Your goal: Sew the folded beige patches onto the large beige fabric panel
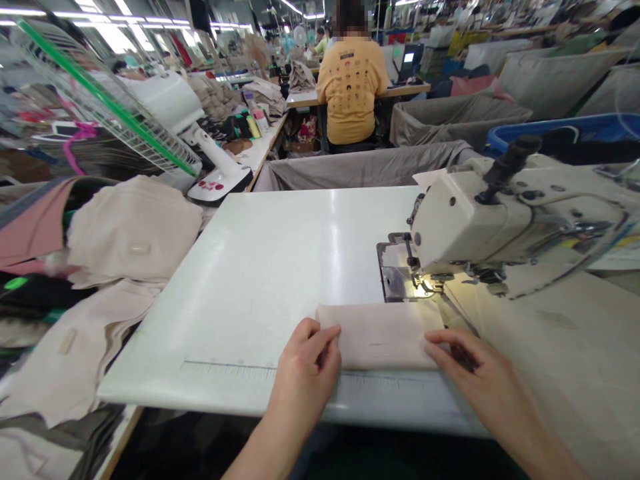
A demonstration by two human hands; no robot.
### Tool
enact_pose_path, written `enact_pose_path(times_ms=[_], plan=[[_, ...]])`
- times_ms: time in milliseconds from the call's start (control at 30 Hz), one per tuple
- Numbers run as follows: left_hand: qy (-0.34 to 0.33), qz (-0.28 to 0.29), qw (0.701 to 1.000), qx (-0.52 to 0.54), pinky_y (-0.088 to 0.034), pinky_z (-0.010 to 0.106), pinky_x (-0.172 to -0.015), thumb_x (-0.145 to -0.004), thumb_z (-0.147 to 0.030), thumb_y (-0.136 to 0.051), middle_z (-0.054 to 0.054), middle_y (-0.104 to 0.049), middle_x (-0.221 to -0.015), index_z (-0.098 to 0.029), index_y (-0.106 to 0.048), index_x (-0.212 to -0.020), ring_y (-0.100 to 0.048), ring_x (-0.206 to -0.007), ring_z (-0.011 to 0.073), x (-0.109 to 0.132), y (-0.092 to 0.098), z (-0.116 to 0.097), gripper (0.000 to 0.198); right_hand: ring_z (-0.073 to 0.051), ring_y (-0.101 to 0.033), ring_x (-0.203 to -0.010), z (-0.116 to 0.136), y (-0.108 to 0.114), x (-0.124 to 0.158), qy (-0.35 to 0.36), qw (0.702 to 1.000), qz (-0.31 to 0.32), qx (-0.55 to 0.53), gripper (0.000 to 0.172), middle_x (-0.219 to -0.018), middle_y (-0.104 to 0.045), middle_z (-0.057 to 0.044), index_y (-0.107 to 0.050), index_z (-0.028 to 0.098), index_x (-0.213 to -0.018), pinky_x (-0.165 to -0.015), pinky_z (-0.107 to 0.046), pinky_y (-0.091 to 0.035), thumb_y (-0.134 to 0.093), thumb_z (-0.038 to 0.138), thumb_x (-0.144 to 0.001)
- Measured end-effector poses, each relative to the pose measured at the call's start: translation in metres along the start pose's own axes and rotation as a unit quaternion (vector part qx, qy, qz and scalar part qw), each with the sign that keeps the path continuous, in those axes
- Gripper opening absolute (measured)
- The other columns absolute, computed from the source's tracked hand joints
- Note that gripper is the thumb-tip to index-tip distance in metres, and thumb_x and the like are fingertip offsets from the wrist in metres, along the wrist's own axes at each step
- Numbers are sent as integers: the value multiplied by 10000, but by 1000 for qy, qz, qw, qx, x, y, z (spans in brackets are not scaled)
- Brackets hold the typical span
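A folded beige fabric piece (383, 335) lies on the white sewing table (280, 267), just in front of the sewing machine's needle area (425, 283). My left hand (306, 370) pinches the fabric's left edge, fingers curled round it. My right hand (473, 377) rests on the fabric's right end with fingers stretched out flat, close to the presser foot. The cream sewing machine (500, 213) stands at the right, its lamp lighting the needle plate.
Stacks of beige cut pieces (133, 230) lie to the left beside pink and dark cloth. A white desk fan (210, 167) stands at the back left. Grey fabric bins (360, 167) sit behind the table. A person in a yellow shirt (353, 83) sits facing away.
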State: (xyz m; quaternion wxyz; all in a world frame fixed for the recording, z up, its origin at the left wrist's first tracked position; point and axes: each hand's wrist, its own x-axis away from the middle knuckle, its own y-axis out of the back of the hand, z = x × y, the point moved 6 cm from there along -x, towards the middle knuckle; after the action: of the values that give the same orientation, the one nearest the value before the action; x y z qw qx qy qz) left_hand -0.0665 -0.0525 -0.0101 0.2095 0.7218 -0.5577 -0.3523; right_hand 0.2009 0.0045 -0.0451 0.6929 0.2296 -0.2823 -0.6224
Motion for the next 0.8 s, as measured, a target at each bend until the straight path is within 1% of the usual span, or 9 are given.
enact_pose_path(times_ms=[433, 533, 667, 800], plan=[[-1, -6, 1000, -18, -524, 246, -599, -902, -122, -519, 43, -593, -837, -170, -741, -1024, -597, -695, 137, 1, 1, -2, 258, -197, -675, -676, 0, -1, 0, -9, 1000, 3, -9, 325, -789, -748, -18, -782, 280, -857, -619, -266, -534, -650, 563, -769], [2, -3, 1000, -23, -530, 249, -607, -901, -123, -521, 45, -596, -841, -169, -742, -1034, -600, -697, 138, 1, 0, -1, 261, -196, -674, -668, -1, -1, 0, -9, 1000, 3, -8, 325, -775, -744, -17, -782, 279, -859, -621, -266, -537, -652, 564, -771], [5, 4, 1000, -29, -540, 256, -622, -896, -110, -515, 44, -588, -831, -160, -742, -1019, -602, -695, 140, 0, -1, -2, 263, -205, -685, -687, -2, -2, -1, -7, 1000, 8, -7, 331, -808, -757, -23, -784, 277, -859, -627, -271, -543, -650, 565, -767], [1, 12, 999, -46, -551, 271, -639, -893, -100, -499, 42, -573, -815, -154, -740, -1008, -610, -700, 148, -2, -2, -5, 272, -195, -674, -663, -1, -1, -1, -9, 1000, 8, -4, 326, -772, -745, -15, -784, 281, -854, -619, -261, -539, -651, 565, -764]])
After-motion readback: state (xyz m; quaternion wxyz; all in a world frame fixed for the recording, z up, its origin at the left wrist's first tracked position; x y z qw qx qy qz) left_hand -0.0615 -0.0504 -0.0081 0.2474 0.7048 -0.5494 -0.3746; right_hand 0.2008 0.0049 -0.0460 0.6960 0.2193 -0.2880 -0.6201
